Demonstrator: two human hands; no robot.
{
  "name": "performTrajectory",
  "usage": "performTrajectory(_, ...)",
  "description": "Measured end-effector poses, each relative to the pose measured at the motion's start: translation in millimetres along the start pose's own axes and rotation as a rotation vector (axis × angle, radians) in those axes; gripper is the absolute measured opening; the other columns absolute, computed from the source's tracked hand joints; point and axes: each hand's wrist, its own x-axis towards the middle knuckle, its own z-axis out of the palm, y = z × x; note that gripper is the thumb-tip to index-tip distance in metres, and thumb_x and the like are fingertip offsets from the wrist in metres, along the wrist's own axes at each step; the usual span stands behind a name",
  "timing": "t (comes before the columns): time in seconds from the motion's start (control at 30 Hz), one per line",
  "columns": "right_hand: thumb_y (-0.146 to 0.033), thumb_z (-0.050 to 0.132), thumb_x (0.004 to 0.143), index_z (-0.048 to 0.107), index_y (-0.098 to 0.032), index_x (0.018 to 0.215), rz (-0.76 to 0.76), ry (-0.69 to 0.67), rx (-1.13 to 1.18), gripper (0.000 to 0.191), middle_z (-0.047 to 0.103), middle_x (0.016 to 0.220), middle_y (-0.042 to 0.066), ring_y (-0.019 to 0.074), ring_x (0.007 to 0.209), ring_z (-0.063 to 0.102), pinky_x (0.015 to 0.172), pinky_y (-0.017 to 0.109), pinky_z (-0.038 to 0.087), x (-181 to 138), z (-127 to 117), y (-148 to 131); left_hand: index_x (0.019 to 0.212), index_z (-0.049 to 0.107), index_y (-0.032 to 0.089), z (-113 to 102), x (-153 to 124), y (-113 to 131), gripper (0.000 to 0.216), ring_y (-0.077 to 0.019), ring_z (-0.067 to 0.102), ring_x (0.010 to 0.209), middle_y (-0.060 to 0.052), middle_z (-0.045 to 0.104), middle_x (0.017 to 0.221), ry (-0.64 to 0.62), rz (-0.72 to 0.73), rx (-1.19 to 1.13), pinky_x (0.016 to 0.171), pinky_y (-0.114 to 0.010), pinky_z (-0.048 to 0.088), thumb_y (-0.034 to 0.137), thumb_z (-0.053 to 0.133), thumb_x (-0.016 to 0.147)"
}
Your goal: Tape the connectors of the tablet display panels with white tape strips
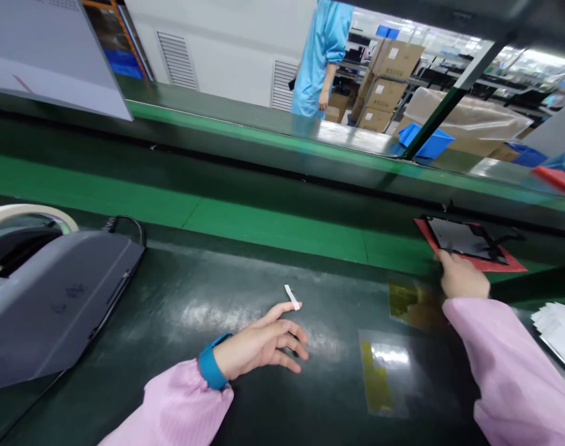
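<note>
My left hand (pixel 268 344), with a teal band at its wrist, hovers over the dark work surface with its fingers spread. A short white strip (pixel 292 297) clings to its index fingertip and sticks up from it. Reaching far to the right, my right hand (pixel 463 277) has its fingers closed at the near left edge of a black-framed grey panel (pixel 463 237). That panel lies on a red sheet (pixel 510 265). The undersides of the right fingers are hidden, so how they meet the edge is unclear.
A grey machine (pixel 64 303) with a large cream tape roll (pixel 71 222) stands left. Clear films with yellow strips (pixel 375 378) lie near my right sleeve. White papers (pixel 559 331) are at far right. A raised ledge (pixel 264 133) runs behind; beyond it stands a person in blue (pixel 317 62).
</note>
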Motion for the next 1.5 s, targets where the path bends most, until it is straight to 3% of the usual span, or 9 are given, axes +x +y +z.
performTrajectory(0.13,-0.003,0.055,0.078,0.049,-0.023,0.054,0.064,0.066,0.003,0.031,0.036,0.060,0.000,0.0138,0.056,0.020,0.063,0.041,0.016,28,7,43,0.136,0.037,0.024,-2,2,3,0.052,-0.0249,0.069,0.092,-0.007,0.064,0.102,-0.025,-0.028,-0.015,0.082,-0.047,0.054,0.036,0.064,0.094)
performTrajectory(0.3,-0.011,0.050,0.088,0.051,-0.024,0.055,0.016,0.095,0.050,0.035,0.031,0.059,0.001,0.0159,0.055,0.024,0.064,0.041,0.015,44,22,61,0.138,0.034,0.026,-5,8,6,0.049,-0.0261,0.070,0.096,-0.008,0.064,0.106,-0.072,-0.065,-0.018,0.084,-0.049,0.053,0.036,0.060,0.097)
performTrajectory(0.6,-0.007,0.040,0.083,0.058,-0.025,0.079,-0.303,-0.161,-0.341,0.026,0.043,0.067,0.005,0.0216,0.052,0.039,0.057,0.037,0.019,63,30,69,0.140,0.028,0.029,-3,18,14,0.055,-0.0260,0.070,0.097,-0.007,0.063,0.107,-0.101,-0.053,0.014,0.083,-0.048,0.053,0.040,0.060,0.097)
performTrajectory(0.73,-0.008,0.049,0.084,0.059,-0.022,0.082,-0.468,-0.232,-0.320,0.017,0.047,0.068,0.007,0.0226,0.061,0.047,0.055,0.035,0.025,69,26,28,0.144,0.021,0.032,0,17,14,0.065,-0.0262,0.071,0.094,-0.007,0.064,0.107,-0.067,-0.030,0.028,0.083,-0.049,0.053,0.041,0.063,0.095)
performTrajectory(0.87,-0.015,0.061,0.083,0.060,-0.019,0.088,-0.596,-0.210,-0.314,0.006,0.054,0.081,0.010,0.0241,0.073,0.051,0.061,0.033,0.032,55,26,-56,0.151,0.002,0.043,0,20,10,0.090,-0.0267,0.070,0.103,-0.006,0.062,0.114,0.038,0.188,0.038,0.090,-0.049,0.052,0.038,0.070,0.092)
performTrajectory(1.0,-0.010,0.055,0.085,0.059,-0.019,0.087,-0.803,-0.139,-0.226,0.010,0.056,0.083,0.009,0.0247,0.077,0.052,0.064,0.032,0.037,-1,23,-164,0.152,-0.013,0.047,-6,27,2,0.107,-0.0263,0.063,0.120,-0.010,0.058,0.131,0.182,0.468,0.053,0.102,-0.047,0.047,0.042,0.073,0.090)
performTrajectory(1.13,-0.004,0.049,0.086,0.058,-0.020,0.089,-0.932,-0.089,-0.073,0.019,0.058,0.079,0.008,0.0232,0.075,0.053,0.063,0.030,0.040,-74,15,-245,0.151,-0.024,0.045,-12,31,0,0.115,-0.0256,0.061,0.124,-0.013,0.053,0.145,0.268,0.595,0.007,0.109,-0.049,0.042,0.054,0.071,0.088)
performTrajectory(1.3,-0.001,0.045,0.089,0.056,-0.022,0.093,-1.010,-0.207,0.102,0.024,0.064,0.083,0.006,0.0219,0.074,0.060,0.061,0.029,0.049,-135,7,-278,0.154,-0.020,0.039,-16,32,1,0.118,-0.0237,0.058,0.129,-0.010,0.057,0.144,0.444,0.751,-0.019,0.113,-0.047,0.040,0.041,0.077,0.085)
performTrajectory(1.5,-0.017,0.051,0.099,0.049,-0.024,0.085,-1.019,-0.233,0.370,0.016,0.072,0.101,0.010,0.0219,0.085,0.072,0.073,0.034,0.059,-157,-36,-258,0.155,-0.017,0.031,-34,27,16,0.123,-0.0216,0.068,0.111,-0.009,0.069,0.126,0.479,0.783,0.119,0.108,-0.045,0.044,0.022,0.079,0.078)
